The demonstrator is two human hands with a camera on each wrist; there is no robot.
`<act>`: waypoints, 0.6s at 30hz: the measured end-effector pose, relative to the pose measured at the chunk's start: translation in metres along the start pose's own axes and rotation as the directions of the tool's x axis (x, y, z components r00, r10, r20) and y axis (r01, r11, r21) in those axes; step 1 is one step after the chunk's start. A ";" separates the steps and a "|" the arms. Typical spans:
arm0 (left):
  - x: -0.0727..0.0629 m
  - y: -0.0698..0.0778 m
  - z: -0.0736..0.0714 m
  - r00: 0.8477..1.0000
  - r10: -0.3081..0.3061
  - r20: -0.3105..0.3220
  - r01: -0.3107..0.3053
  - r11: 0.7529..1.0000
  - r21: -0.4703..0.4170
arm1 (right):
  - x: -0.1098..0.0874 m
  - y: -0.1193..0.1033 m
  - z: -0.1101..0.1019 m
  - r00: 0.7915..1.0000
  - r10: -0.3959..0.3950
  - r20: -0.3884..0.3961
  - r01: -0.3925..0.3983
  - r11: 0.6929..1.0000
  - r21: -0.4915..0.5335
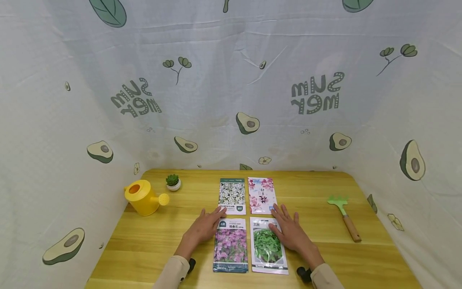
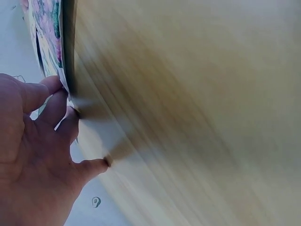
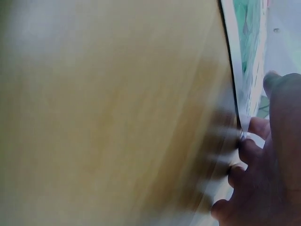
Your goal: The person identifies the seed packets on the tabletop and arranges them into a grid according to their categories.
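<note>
Four seed packets lie in two rows on the wooden table: one with white flowers, one with pink blossoms, one with purple-pink flowers and one with green leaves. My left hand rests at the left side, its outstretched fingers touching where the white-flower and purple-pink packets come close. In the left wrist view, the left hand is at a packet's edge. On the other side, my right hand lies spread, fingertips by the pink-blossom packet's lower corner and thumb over the green-leaf packet.
A yellow watering can stands at the table's left, beside a small potted succulent at the back. To the right lies a green hand rake with a wooden handle. A printed white cloth surrounds the table's back and sides.
</note>
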State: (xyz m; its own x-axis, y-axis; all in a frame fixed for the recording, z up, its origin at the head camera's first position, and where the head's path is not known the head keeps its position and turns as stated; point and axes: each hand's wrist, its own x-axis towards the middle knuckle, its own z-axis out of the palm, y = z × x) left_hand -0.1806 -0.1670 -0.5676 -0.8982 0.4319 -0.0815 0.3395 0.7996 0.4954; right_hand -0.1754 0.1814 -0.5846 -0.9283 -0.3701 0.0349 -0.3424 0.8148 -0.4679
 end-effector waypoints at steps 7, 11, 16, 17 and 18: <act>0.001 0.004 -0.003 1.000 -0.003 -0.004 0.003 0.998 0.057 | 0.000 -0.001 0.000 0.999 -0.006 -0.049 0.006 1.000 -0.015; 0.002 0.005 -0.002 1.000 -0.003 -0.003 0.003 0.996 0.089 | -0.001 -0.002 0.001 0.998 -0.002 -0.058 0.001 1.000 -0.021; 0.002 0.004 0.000 1.000 0.019 -0.024 -0.016 0.993 0.120 | -0.001 -0.003 0.001 0.998 0.001 -0.063 -0.002 1.000 -0.013; 0.002 0.004 0.001 0.999 0.029 -0.032 -0.025 0.992 0.126 | -0.001 -0.004 0.001 0.998 0.001 -0.064 -0.001 1.000 -0.010; 0.002 0.004 0.001 0.999 0.034 -0.036 -0.029 0.991 0.128 | -0.001 -0.004 0.001 0.998 0.000 -0.066 -0.001 1.000 -0.007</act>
State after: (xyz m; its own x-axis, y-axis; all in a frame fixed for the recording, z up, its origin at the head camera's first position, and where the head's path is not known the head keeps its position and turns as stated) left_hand -0.1805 -0.1624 -0.5667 -0.8958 0.4431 -0.0335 0.3982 0.8338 0.3824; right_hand -0.1733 0.1785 -0.5835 -0.9359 -0.3399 0.0927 -0.3429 0.8182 -0.4615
